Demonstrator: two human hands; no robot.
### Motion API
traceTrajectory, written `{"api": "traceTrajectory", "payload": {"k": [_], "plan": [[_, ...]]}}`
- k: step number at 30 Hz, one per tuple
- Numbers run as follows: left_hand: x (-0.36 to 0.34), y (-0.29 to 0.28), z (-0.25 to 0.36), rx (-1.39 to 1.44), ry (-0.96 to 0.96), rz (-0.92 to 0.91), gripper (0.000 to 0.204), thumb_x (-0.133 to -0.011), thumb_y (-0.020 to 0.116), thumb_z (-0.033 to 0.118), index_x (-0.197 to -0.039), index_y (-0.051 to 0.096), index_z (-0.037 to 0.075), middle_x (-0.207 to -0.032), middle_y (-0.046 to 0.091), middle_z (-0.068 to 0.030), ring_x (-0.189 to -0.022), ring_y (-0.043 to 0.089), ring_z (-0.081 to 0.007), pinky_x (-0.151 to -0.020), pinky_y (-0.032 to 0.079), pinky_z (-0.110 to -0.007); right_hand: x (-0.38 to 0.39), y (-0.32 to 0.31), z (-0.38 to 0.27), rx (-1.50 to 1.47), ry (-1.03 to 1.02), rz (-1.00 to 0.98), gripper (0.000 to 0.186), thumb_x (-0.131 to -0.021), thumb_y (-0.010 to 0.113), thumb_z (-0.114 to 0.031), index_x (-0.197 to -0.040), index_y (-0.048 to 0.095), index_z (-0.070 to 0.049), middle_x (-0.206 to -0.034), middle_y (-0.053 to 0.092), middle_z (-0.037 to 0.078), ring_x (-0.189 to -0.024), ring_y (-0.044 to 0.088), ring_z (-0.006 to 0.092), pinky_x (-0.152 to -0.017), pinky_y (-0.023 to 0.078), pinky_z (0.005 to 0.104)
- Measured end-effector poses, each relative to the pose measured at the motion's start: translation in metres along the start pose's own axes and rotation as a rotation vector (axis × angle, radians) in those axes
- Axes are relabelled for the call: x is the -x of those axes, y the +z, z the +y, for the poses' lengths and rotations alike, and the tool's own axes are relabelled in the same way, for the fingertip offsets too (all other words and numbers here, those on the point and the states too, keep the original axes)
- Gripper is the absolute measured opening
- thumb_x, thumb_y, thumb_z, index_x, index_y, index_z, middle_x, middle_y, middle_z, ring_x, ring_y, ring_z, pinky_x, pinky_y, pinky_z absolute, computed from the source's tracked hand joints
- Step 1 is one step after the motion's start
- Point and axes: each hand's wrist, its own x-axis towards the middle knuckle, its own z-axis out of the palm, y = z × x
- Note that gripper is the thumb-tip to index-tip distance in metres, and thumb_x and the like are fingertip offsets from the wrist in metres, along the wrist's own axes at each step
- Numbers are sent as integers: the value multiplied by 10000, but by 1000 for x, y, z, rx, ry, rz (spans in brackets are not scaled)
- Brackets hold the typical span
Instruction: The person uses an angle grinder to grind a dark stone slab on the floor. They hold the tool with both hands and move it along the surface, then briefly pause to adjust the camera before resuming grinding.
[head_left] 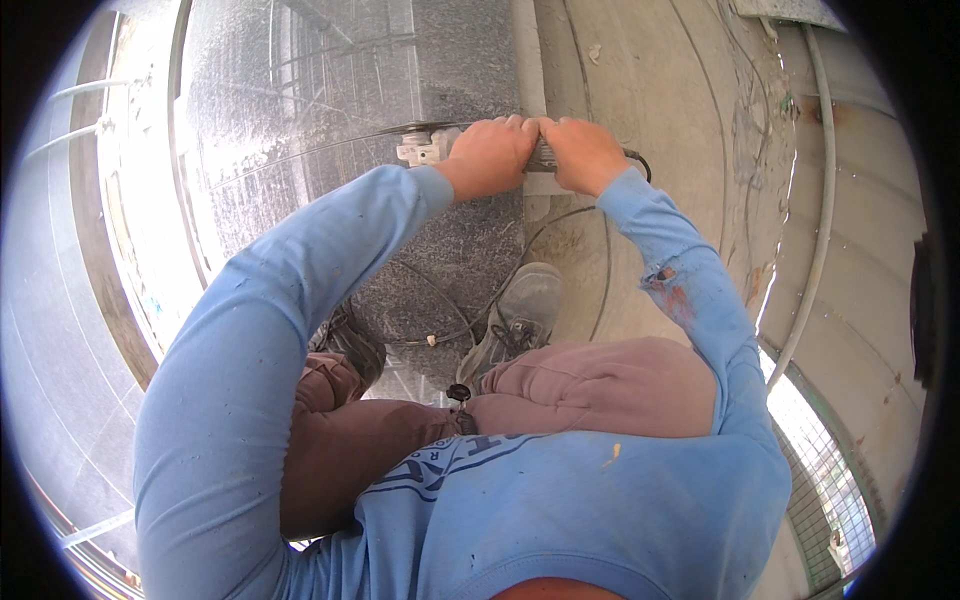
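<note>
I crouch with my left hand (pixel 490 152) and my right hand (pixel 582 152) close together, wrapped round a dusty power tool (pixel 423 150) with a pale head and a dark, thin edge on its far side. The tool rests at a dark, speckled, shiny slab (pixel 290 80), its body reaching past the slab's right edge. A black cable (pixel 645 163) curves from the tool's right end and down. My hands hide most of the tool's body.
My boots (pixel 525 305) are just below the tool, among loose cables (pixel 603 290). A dusty concrete floor (pixel 670 150) runs along the right, beside panels with a pale pipe (pixel 822 200). A bright strip and a timber edge (pixel 115 270) border the left, with grey panels beyond.
</note>
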Motion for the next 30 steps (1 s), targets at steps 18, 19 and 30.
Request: {"api": "traceTrajectory", "payload": {"k": [18, 19, 30], "plan": [[5, 3, -6, -21, -28, 0, 534, -766, 820, 195, -1184, 540, 16, -1099, 648, -161, -1063, 661, -355, -898, 550, -459, -8, 3, -5, 3, -13, -18, 339, -821, 689, -11, -1134, 564, -43, -1020, 713, 188, -961, 708, 394, -781, 578, 489], [6, 2, -7, -23, -34, -7, 534, -766, 821, 195, -1183, 540, 15, -1098, 648, -162, -1054, 663, -359, -891, 551, -461, -10, 7, -5, -18, -15, 2, 345, -804, 686, -5, -1122, 560, -46, -1012, 707, 190, -966, 699, 402, -786, 569, 500], [3, 4, -6, 3, -12, 19, 504, -755, 811, 162, -1153, 533, 24, -1070, 648, -167, -1020, 672, -374, -860, 558, -473, -5, 2, -2, -11, -19, -1, 362, -799, 703, -9, -1131, 565, -47, -1007, 707, 190, -964, 702, 401, -795, 572, 501]]}}
